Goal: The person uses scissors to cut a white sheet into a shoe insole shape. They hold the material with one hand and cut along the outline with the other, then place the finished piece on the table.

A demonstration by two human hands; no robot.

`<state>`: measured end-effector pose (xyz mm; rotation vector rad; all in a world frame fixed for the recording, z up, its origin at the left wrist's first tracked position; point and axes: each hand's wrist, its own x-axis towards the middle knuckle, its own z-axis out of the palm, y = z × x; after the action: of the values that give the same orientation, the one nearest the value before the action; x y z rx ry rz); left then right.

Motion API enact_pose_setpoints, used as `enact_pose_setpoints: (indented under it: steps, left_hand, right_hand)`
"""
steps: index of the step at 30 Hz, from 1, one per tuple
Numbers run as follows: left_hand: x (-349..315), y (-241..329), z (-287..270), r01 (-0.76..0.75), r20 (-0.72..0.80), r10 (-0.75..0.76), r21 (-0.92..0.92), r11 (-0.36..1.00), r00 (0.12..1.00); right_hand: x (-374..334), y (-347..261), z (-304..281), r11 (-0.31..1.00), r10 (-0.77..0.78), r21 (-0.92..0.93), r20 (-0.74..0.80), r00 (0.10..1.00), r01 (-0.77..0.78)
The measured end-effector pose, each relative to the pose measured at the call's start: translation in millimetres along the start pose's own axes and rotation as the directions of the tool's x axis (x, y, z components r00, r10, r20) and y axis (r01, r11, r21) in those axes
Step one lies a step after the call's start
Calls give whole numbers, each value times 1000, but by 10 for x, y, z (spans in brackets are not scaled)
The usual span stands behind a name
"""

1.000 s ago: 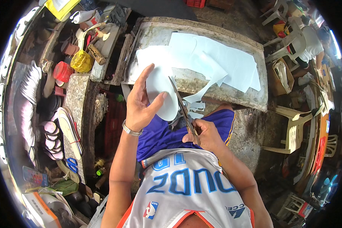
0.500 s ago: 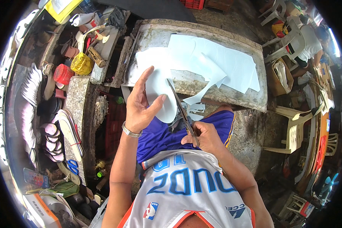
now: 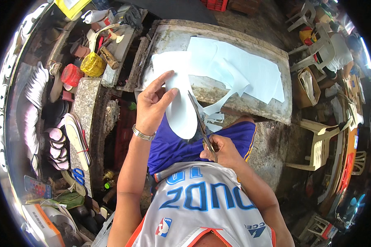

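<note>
My left hand [image 3: 151, 108] pinches the edge of a white sheet piece [image 3: 181, 117] between thumb and fingers. The piece has a rounded, sole-like near end that hangs over my lap. My right hand [image 3: 221, 149] grips a pair of long dark scissors [image 3: 201, 123], whose blades point away from me along the piece's right edge. To the right of the blades, a narrow curved offcut [image 3: 222, 103] droops over the table's near edge. More white sheets [image 3: 255, 74] lie overlapped on the worn table [image 3: 169, 31].
On the left, a ledge holds a bundle of sandal soles [image 3: 76, 138], a red container [image 3: 72, 75] and a yellow container [image 3: 92, 64]. White shoe parts [image 3: 37, 90] are stacked farther left. Beige plastic chairs [image 3: 317, 144] and a cardboard box [image 3: 307, 86] stand on the right.
My left thumb and fingers have shifted up along the white piece. Its rounded end now hangs slightly lower and farther right. The scissors have moved a little nearer to me.
</note>
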<state>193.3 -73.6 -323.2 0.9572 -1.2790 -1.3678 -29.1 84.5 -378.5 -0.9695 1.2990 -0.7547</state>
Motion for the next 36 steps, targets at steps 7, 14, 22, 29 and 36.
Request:
enact_pose_setpoints:
  steps: [7,14,22,29,36]
  left_hand:
    - [-142,-50,107,46,20,-47,39,998,999]
    - [-198,-79,127,46,26,-48,80,996,999]
    - [-204,-83,133,58,26,-60,89,994,998]
    - [-226,-93,153,52,20,-54,100,994,998]
    - [-266,-141,177,53,-9,-52,93,994,999]
  right_hand:
    - [121,98,52,990,-1,144,38,999,-5]
    - [112,22,90,986,5,165,15,1000,-8]
    - [91,35,82,992,-6,127,-5,1000,6]
    - [54,-13,129,983,35,179,-5,999,-33]
    - [17,-92,226,975,66,215,-12,998,-62]
